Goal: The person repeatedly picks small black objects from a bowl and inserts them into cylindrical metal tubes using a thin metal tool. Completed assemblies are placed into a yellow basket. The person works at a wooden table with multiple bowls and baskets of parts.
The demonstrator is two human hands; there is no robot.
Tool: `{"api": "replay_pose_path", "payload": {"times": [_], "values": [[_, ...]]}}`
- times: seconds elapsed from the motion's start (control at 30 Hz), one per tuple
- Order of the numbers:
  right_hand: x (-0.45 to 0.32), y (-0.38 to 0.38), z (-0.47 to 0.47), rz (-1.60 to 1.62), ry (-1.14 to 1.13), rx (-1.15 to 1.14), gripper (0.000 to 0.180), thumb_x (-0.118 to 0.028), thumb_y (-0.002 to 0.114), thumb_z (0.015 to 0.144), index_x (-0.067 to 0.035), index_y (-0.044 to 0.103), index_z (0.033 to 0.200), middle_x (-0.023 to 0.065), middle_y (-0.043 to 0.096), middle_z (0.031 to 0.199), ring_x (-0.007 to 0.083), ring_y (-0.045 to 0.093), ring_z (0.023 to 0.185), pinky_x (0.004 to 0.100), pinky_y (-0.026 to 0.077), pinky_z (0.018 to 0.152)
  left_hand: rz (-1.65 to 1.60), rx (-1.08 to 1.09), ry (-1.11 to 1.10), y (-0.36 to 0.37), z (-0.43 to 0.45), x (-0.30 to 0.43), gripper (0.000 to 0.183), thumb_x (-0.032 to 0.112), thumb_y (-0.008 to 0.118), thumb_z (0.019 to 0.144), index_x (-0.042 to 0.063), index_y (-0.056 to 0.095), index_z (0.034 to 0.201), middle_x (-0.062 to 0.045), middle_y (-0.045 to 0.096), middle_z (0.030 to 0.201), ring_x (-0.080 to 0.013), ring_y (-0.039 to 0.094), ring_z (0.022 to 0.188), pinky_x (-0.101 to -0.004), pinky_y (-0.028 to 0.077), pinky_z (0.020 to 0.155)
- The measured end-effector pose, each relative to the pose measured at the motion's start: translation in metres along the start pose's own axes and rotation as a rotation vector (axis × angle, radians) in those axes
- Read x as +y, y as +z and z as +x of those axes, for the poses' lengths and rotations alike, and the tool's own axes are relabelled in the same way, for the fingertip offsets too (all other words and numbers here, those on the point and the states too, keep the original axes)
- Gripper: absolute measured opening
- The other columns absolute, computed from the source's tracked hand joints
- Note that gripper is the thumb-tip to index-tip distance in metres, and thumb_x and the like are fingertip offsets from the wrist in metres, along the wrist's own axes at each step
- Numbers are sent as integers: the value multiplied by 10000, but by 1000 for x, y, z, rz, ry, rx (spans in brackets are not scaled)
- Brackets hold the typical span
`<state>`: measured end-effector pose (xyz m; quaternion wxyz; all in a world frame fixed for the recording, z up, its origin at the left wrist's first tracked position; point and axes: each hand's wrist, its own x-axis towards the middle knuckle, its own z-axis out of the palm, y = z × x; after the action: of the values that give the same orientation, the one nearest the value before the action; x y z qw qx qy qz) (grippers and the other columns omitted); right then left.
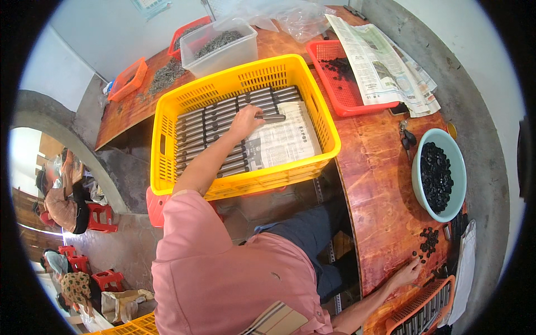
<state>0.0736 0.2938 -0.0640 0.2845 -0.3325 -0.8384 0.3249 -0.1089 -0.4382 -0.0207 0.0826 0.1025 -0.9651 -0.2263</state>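
My left hand [247, 121] is inside the yellow plastic crate [247, 182], its fingers on a dark metal rod [273, 119] that lies over a newspaper sheet [289, 140]. Rows of similar metal rods with black ends [222, 121] lie side by side in the crate, left of and beyond the sheet. My right hand [408, 274] is low on the wooden table at the right, fingertips at a small scatter of black caps [429, 243]. Whether it pinches one cannot be told. Just below it, an orange basket [391, 322] holds more metal rods.
A pale blue basin [462, 180] of black caps, keys [405, 140] and a red basket [351, 111] partly under newspapers stand on the table [368, 167]. Beyond the crate are a clear bin [217, 56] and a pile of small metal parts [165, 77]. Other people [60, 205] sit far left near red stools.
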Motion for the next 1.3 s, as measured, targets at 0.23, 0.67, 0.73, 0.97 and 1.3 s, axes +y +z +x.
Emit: {"api": "replay_pose_path", "payload": {"times": [0.23, 0.67, 0.73, 0.97, 1.3], "values": [[10, 0, 6, -41, -17, -25, 429, -394, 546, 1071, -18, 684, 916, 46, 478, 704, 186, 373, 628, 390, 336, 602, 323, -54, 117, 9, -8, -15, 230, 236, 784, 800, 70, 765, 958, -113, 696, 1035, -305, 666, 1029, -447, 530, 870], [3, 5, -2, 23, -34, 29, 457, -432, 530, 1071, -34, 649, 880, 37, 437, 681, 171, 343, 608, 408, 323, 599, 263, -46, -104, -32, -9, -47, 188, 214, 748, 836, 124, 774, 999, -111, 732, 1032, -311, 693, 1001, -455, 553, 868], [3, 4, 0, -13, -51, 12, 434, -403, 538, 1074, -32, 679, 898, 45, 471, 690, 156, 367, 608, 386, 338, 578, 205, 27, -115, -35, -9, -51, 185, 216, 738, 850, 116, 771, 1001, -113, 731, 1032, -317, 693, 994, -456, 552, 869], [-14, 0, -4, 12, -33, 15, 460, -402, 541, 1074, -48, 609, 787, 19, 374, 650, 158, 301, 589, 387, 304, 576, 171, -70, -39, -31, -15, -9, 252, 257, 786, 821, 65, 762, 983, -136, 725, 1019, -322, 693, 978, -451, 559, 850], [-14, -1, -6, 14, -93, 38, 434, -363, 538, 1077, -2, 625, 853, 63, 415, 666, 203, 377, 619, 418, 335, 609, 263, -88, -15, -12, -16, -21, 235, 262, 786, 796, 83, 763, 946, -121, 728, 1040, -330, 694, 995, -450, 564, 860]]}}
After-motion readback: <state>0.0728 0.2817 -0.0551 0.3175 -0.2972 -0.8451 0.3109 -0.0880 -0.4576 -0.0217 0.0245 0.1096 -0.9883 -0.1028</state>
